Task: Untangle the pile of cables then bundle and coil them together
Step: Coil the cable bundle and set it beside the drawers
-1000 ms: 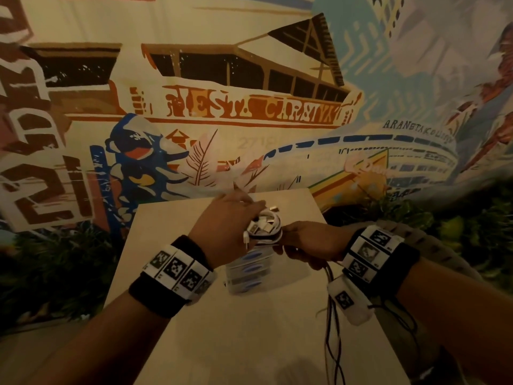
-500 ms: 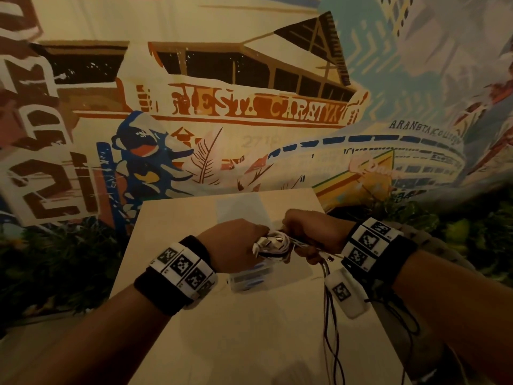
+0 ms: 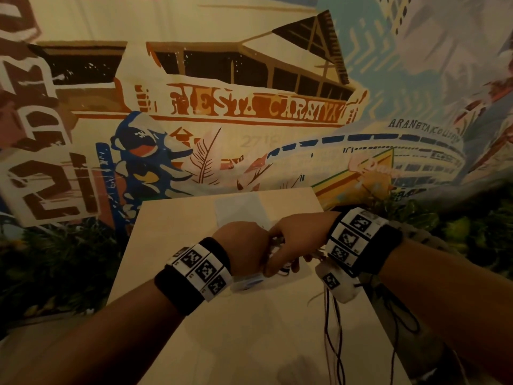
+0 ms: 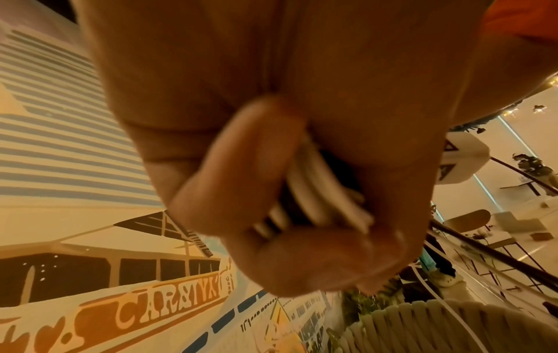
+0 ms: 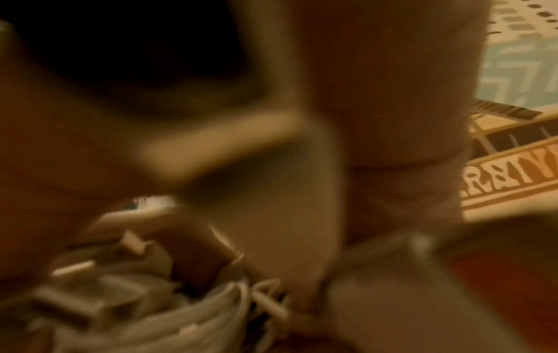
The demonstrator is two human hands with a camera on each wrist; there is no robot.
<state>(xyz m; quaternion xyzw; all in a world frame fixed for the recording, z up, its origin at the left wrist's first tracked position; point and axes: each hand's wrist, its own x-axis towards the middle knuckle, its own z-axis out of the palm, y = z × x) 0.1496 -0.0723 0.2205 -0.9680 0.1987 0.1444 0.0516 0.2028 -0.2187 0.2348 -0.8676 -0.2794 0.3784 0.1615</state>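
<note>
A coil of white cables (image 4: 317, 198) sits in my left hand (image 3: 245, 245), whose fingers (image 4: 241, 181) curl tightly round it. In the head view only slivers of the cable bundle (image 3: 286, 269) show between the two hands. My right hand (image 3: 297, 240) reaches across from the right, presses against the left hand and curls over the bundle. The right wrist view is blurred, but white cable loops and plugs (image 5: 187, 315) lie just below the fingers. Both hands hover over the middle of the pale wooden table (image 3: 249, 337).
A clear plastic box (image 3: 249, 283) rests on the table under the hands. A pale sheet (image 3: 238, 209) lies at the far end. Thin dark wires (image 3: 333, 337) hang from my right wrist camera. A painted mural wall stands behind, with plants on both sides and a woven chair on the right.
My right hand has swung left over the top of the bundle and now touches the left hand. The bundle, plainly visible before, is now mostly covered.
</note>
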